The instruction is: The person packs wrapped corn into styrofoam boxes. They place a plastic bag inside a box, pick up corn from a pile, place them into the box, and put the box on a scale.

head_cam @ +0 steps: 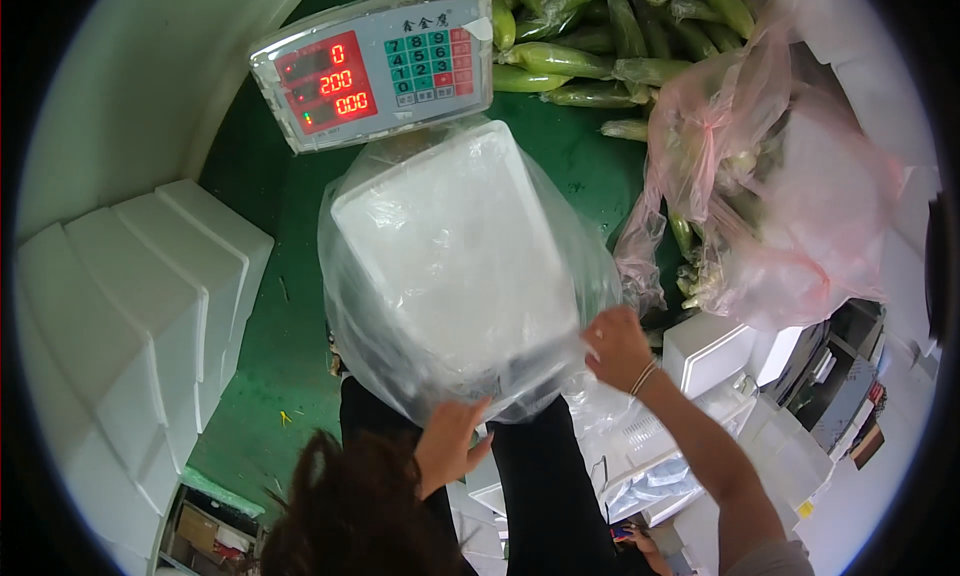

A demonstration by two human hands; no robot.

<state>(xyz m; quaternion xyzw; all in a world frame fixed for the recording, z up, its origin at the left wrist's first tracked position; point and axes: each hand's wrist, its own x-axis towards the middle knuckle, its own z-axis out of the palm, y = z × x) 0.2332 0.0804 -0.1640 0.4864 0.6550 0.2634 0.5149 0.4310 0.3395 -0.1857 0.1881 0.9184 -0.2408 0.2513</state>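
A white foam box (457, 246) lies tilted in front of me, with a clear plastic bag (349, 276) around it. My right hand (619, 347) grips the bag's edge at the box's lower right corner. At the bag's near edge is my left hand (454, 445), its thumb and fingers apart; it seems to hold nothing. Behind the box stands a scale's display panel (375, 66) with lit red digits and a keypad. The scale's platform is hidden.
Stacked white foam boxes (135, 298) stand at left on the green surface (277, 336). Film-wrapped corn cobs (592, 58) are piled at the back. Pink plastic bags (810, 208) lie at right, near more foam boxes (709, 355). Another person's hand (641, 538) shows at the bottom.
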